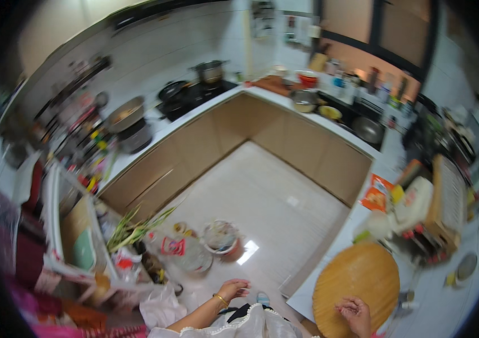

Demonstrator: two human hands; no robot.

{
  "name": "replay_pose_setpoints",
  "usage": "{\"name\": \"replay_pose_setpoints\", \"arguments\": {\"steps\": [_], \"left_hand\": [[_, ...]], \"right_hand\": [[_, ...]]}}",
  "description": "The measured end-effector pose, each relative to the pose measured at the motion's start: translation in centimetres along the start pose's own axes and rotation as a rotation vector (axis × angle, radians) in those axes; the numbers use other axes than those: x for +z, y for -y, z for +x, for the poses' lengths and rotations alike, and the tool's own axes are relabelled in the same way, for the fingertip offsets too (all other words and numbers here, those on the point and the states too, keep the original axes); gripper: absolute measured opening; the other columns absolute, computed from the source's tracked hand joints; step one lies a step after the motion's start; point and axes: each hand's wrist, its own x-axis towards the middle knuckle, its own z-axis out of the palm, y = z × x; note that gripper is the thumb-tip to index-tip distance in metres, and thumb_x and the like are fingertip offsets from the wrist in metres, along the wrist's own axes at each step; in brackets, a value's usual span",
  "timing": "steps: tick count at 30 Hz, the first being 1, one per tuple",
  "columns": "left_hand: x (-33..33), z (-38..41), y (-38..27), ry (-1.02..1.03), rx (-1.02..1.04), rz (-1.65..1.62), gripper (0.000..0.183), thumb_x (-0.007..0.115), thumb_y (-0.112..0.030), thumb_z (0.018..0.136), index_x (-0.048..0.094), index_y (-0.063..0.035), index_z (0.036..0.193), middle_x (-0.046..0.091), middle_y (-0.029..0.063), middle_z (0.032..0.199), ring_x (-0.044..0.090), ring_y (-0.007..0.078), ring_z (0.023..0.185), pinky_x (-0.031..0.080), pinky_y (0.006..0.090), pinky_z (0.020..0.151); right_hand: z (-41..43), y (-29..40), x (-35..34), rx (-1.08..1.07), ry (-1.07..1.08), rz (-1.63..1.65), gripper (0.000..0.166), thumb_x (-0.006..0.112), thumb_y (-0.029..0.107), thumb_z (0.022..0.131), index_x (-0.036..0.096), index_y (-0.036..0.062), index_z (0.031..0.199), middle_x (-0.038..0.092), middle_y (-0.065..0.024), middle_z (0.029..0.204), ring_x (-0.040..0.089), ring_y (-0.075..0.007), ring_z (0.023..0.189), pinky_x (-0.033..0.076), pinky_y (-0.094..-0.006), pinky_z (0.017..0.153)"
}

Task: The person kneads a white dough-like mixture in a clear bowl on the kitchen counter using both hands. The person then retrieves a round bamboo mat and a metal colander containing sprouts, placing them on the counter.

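Observation:
My left hand (234, 289), with a gold-coloured bangle (221, 300) at the wrist, hangs in front of my body. It holds nothing, and its fingers are loosely apart. Over the near part of a round wooden board (357, 279) is my right hand (354, 312), fingers bent and spread with nothing seen in them. Whether it touches the board cannot be made out. The board lies on the white countertop (305, 298) at my right. On the floor, nearest my left hand, stand a large clear plastic bottle (193, 257) with a red label and a bin (221, 238) with a bag in it.
Green stalks (138, 232) and an open white container (60, 219) are at the left. A pot (211, 72) stands on the black cooktop (205, 99). Bowls sit by the sink (341, 110). An orange packet (376, 192) and a wooden rack (442, 203) occupy the right counter. The floor (265, 198) is pale tile.

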Motion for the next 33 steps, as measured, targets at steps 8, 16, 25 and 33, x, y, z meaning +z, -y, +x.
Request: {"name": "replay_pose_setpoints", "arguments": {"steps": [8, 16, 25, 33], "left_hand": [[-8.2, -6.1, 3.9, -0.327, 0.122, -0.302, 0.021, 0.052, -0.009, 0.088, 0.059, -0.0001, 0.106, 0.066, 0.0112, 0.094, 0.065, 0.0189, 0.074, 0.055, 0.0266, 0.065], [-20.1, -9.6, 5.9, -0.659, 0.169, -0.586, 0.023, 0.052, -0.006, 0.085, 0.057, 0.0021, 0.106, 0.065, 0.0135, 0.092, 0.065, 0.0203, 0.070, 0.056, 0.0293, 0.062], [-29.9, -6.9, -0.5, -0.601, 0.208, -0.551, 0.025, 0.053, -0.009, 0.086, 0.054, 0.0024, 0.108, 0.064, 0.0142, 0.094, 0.064, 0.0207, 0.071, 0.055, 0.0299, 0.064], [-31.8, -5.5, -1.8, -0.676, 0.157, -0.512, 0.022, 0.053, -0.009, 0.086, 0.055, 0.0001, 0.106, 0.065, 0.0126, 0.092, 0.065, 0.0187, 0.071, 0.054, 0.0286, 0.064]], "right_hand": [[10.0, 7.3, 15.8, -0.219, 0.344, -0.216, 0.031, 0.059, -0.004, 0.077, 0.057, 0.0003, 0.108, 0.069, -0.0119, 0.082, 0.064, -0.0132, 0.076, 0.049, -0.0245, 0.069], [16.0, 9.1, 28.4, -0.177, 0.521, -0.341, 0.030, 0.054, -0.006, 0.078, 0.060, 0.0029, 0.106, 0.070, -0.0115, 0.080, 0.066, -0.0137, 0.080, 0.049, -0.0251, 0.071], [21.1, 12.7, 35.2, -0.259, 0.337, -0.429, 0.035, 0.052, -0.007, 0.075, 0.062, -0.0008, 0.108, 0.067, -0.0107, 0.074, 0.066, -0.0145, 0.073, 0.051, -0.0251, 0.070], [25.2, 13.2, 36.4, -0.109, 0.216, -0.511, 0.043, 0.046, -0.005, 0.067, 0.066, -0.0003, 0.105, 0.062, -0.0077, 0.061, 0.061, -0.0134, 0.059, 0.049, -0.0251, 0.057]]}}
